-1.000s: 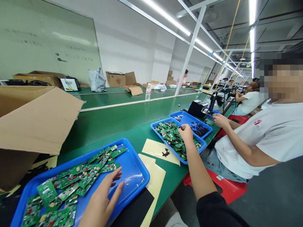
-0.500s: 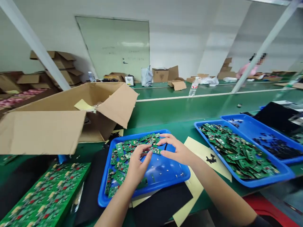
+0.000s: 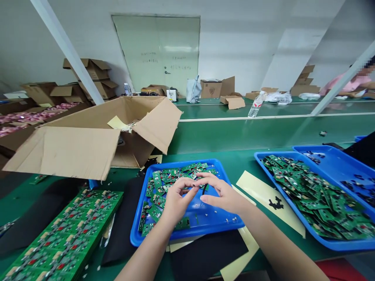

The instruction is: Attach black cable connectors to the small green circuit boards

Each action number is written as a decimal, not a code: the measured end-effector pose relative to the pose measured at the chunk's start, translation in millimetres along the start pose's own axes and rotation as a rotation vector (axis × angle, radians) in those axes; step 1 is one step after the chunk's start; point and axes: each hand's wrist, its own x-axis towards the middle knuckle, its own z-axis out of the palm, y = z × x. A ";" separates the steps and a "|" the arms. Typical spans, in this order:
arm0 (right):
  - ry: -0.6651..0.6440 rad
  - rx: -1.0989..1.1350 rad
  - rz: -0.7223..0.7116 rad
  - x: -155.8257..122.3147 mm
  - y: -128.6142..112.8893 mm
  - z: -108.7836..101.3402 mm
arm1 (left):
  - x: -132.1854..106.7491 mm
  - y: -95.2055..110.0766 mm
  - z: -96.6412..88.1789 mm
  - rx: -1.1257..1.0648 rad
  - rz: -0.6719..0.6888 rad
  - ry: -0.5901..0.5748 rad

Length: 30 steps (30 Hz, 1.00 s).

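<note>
My left hand (image 3: pixel 179 198) is over the blue tray (image 3: pixel 136 218), thumb and fingertips pinched together; a tiny dark bit shows at the tips, too small to name. My right hand (image 3: pixel 224 194) meets it from the right, its index fingertip touching the left fingertips. A thin black strip (image 3: pixel 204 189) shows within the curled fingers of that hand, above the thumb. Beneath both hands, small green circuit boards (image 3: pixel 158 181) lie along the tray's back and left side. White crumbs are scattered on its blue floor.
At right, another blue tray (image 3: pixel 310 238) is heaped with boards, beside a tray of black pieces (image 3: pixel 359 183). Yellow backing paper (image 3: pixel 254 183) carries black cutouts (image 3: pixel 275 203). Left stand an open carton (image 3: pixel 70 150) and stacked board panels (image 3: pixel 73 234). A person (image 3: pixel 336 84) sits far right.
The view has swung left, shifting the scene rightward. My fingertips have drawn together; the green board seen between them before no longer shows there.
</note>
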 end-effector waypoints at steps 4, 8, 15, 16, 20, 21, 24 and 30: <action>0.082 -0.162 0.001 -5.1 1.2 -3.4 | -2.8 6.5 1.5 0.005 -0.042 -0.068; 0.253 -0.341 -0.079 -6.9 4.5 -4.5 | -5.6 13.9 3.8 -0.041 -0.103 -0.210; 0.411 -0.725 -0.365 -2.8 8.4 7.1 | -3.9 17.1 2.8 -0.161 -0.253 -0.237; 0.418 -0.785 -0.382 -2.4 8.3 8.3 | -3.4 16.5 2.7 -0.168 -0.277 -0.223; 0.425 -0.932 -0.395 -1.7 6.9 12.7 | -2.3 12.5 3.4 -0.160 -0.347 -0.146; 0.418 -0.949 -0.388 -1.4 7.0 13.7 | -2.3 11.6 3.9 -0.162 -0.369 -0.135; 0.381 -0.973 -0.355 0.3 10.7 14.9 | -3.3 10.2 5.6 -0.191 -0.430 -0.136; 0.390 -0.667 -0.087 5.2 27.7 3.8 | -4.8 8.5 7.2 -0.225 -0.412 -0.161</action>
